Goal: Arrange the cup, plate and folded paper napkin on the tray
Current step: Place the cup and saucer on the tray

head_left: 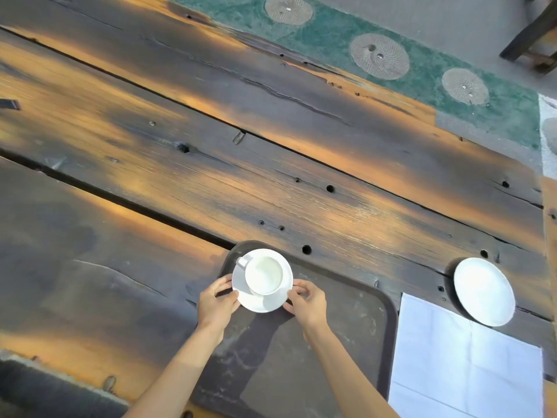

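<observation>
A white cup [264, 275] stands on a white saucer [261, 301] at the far left corner of the dark tray [346, 321]. My left hand [217, 300] pinches the saucer's left rim. On the opposite rim, my right hand [306, 301] pinches the saucer with curled fingers. A second white plate [484, 291] lies on the wooden table to the right of the tray. The white paper napkin [464, 360] lies flat just right of the tray, and its far corner is under that plate.
The table [211, 164] is of dark, worn planks with holes and gaps. Beyond its far edge lies a green floor strip with round stones [379, 57]. A chair leg [530, 34] shows at the top right.
</observation>
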